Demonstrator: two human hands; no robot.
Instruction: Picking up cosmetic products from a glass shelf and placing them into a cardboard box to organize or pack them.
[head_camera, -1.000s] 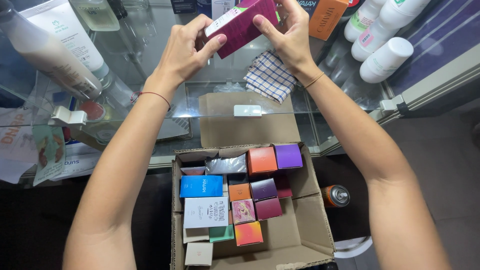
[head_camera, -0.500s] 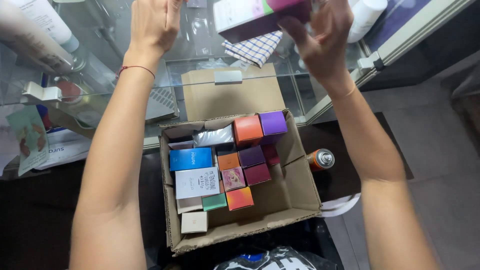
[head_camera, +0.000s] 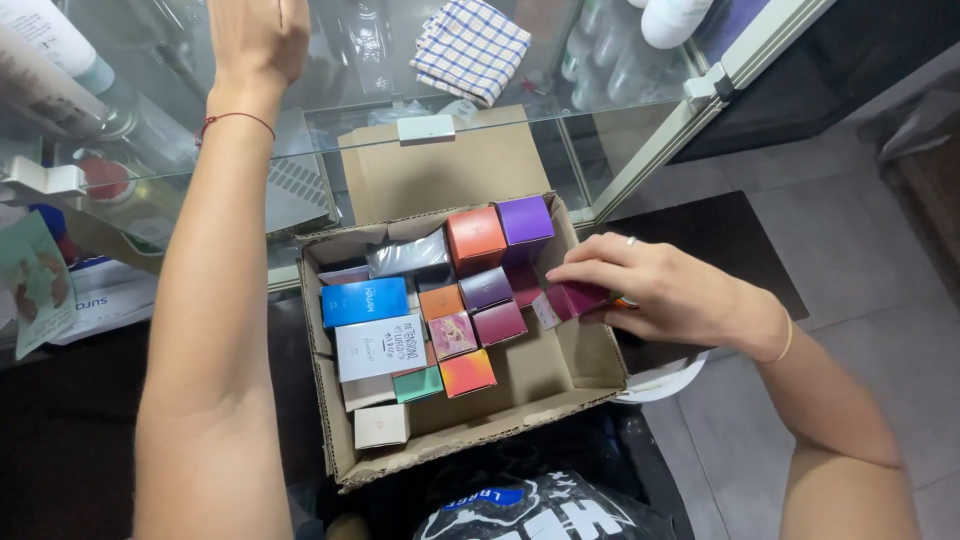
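My right hand (head_camera: 665, 290) is down at the right side of the cardboard box (head_camera: 560, 375). My fingers are closed around a small dark pink box (head_camera: 578, 298), and I hold it just inside the right wall, low over the bare bottom. It is tipped on its side, with its pale end pointing to the other boxes.

The big box is full of little boxes on its left and back. A purple box (head_camera: 524, 222) and an orange box (head_camera: 475, 238) stand side by side at the back. A blue box (head_camera: 364, 301) lies on the left with a white box (head_camera: 379, 346) just in front of it. A small plum box (head_camera: 498, 323) sits near the one I hold, but not touching it.

My left hand (head_camera: 258, 35) is up high over the glass counter (head_camera: 560, 130). The top of it goes out of the picture, so I cannot tell if my fingers are wide or closed. It has a red string (head_camera: 236, 119) on its wrist. A checked cloth (head_camera: 470, 48) lies on the glass, well away from both my hands.
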